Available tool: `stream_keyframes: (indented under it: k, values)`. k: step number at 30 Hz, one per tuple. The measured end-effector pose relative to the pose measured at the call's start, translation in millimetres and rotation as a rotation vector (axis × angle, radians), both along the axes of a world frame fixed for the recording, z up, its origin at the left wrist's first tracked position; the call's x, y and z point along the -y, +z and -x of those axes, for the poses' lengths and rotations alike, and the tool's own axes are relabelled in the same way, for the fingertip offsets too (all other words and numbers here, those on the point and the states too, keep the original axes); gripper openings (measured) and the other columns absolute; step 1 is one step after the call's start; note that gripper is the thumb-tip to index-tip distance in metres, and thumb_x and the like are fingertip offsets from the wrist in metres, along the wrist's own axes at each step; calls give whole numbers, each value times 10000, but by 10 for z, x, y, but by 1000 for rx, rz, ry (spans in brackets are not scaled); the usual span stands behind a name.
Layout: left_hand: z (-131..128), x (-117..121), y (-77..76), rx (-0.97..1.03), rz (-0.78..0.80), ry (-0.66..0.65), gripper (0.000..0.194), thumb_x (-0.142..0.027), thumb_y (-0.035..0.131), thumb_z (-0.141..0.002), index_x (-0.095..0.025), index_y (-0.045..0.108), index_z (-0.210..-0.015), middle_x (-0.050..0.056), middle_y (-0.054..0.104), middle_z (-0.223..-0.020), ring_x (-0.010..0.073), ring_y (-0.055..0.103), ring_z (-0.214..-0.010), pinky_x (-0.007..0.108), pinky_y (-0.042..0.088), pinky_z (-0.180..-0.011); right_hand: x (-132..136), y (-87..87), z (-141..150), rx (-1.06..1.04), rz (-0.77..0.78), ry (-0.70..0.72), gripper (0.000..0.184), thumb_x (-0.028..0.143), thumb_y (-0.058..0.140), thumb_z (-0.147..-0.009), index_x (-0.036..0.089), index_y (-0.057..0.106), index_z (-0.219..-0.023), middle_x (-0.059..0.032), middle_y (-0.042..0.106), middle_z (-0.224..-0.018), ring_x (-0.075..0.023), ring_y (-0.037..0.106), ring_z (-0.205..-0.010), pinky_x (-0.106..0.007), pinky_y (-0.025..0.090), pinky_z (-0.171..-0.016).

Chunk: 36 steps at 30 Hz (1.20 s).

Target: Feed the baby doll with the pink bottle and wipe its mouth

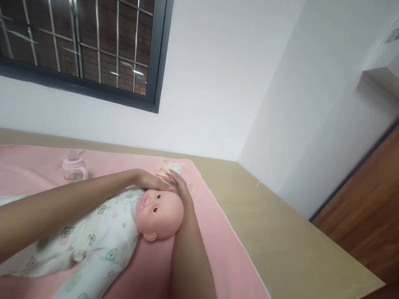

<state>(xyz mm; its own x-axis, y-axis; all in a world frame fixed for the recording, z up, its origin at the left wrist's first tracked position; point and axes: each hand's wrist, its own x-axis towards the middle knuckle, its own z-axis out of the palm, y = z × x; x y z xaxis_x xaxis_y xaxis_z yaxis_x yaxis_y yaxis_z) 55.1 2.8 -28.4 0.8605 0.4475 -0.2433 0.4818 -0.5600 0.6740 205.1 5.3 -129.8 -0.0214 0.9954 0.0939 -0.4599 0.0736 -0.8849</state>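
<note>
A baby doll [163,216] lies on its back on a pink cloth [215,232], its bald head toward the right. It wears a white outfit [115,232] with green animal prints. My left arm crosses over the doll's body, and my left hand [152,180] rests at the far side of its head with fingers stretched out. From below, my right arm passes the crown of the head; my right hand [178,182] has its fingers extended beside my left fingertips. Just beyond them lies a small pale, patterned item [175,167], partly hidden by my right fingers.
A pink baby bottle [75,166] stands upright on the cloth at the left. The wooden tabletop [268,224] shows along the right and back, against a white wall [212,83]. A barred window [93,45] is at upper left, and a brown wooden surface [368,199] at right.
</note>
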Motion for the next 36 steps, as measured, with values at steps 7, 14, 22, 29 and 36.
stream_keyframes:
  k: [7,14,22,29,36]
  values:
    - [-63,-50,-82,-135,258,-47,588,-733,468,-754,-239,716,-952,67,724,-896,265,654,-878,327,528,-744,-100,-88,-169,197,156,-74,191,291,649,-675,158,596,-802,-4,592,-705,-115,553,-645,-245,466,-641]
    - [18,-169,22,23,83,77,745,-758,347,-801,-161,623,-1152,144,674,-1091,258,626,-995,332,478,-879,-90,-78,-174,301,219,-40,65,200,605,-726,138,597,-706,6,577,-571,-110,564,-573,-237,466,-623]
    - [416,-17,96,182,-213,366,694,-713,319,-835,-138,637,-1059,145,650,-1128,283,593,-1051,353,441,-921,-92,-90,-199,406,266,-78,108,193,626,-736,91,647,-705,5,520,-427,-83,458,-440,-209,356,-484]
    - [695,187,94,321,-295,438,572,-667,375,-845,-190,643,-1016,85,658,-1125,276,592,-1049,350,450,-916,-31,66,-304,416,180,-67,311,300,705,-667,90,715,-895,18,542,-522,-66,435,-509,-203,336,-508]
    - [736,313,32,435,-335,631,780,-712,531,-700,-197,468,-1282,125,511,-1334,306,531,-1156,366,475,-908,283,830,-302,623,-74,95,324,393,671,-719,166,730,-943,-52,668,-971,-35,464,-558,-198,388,-550]
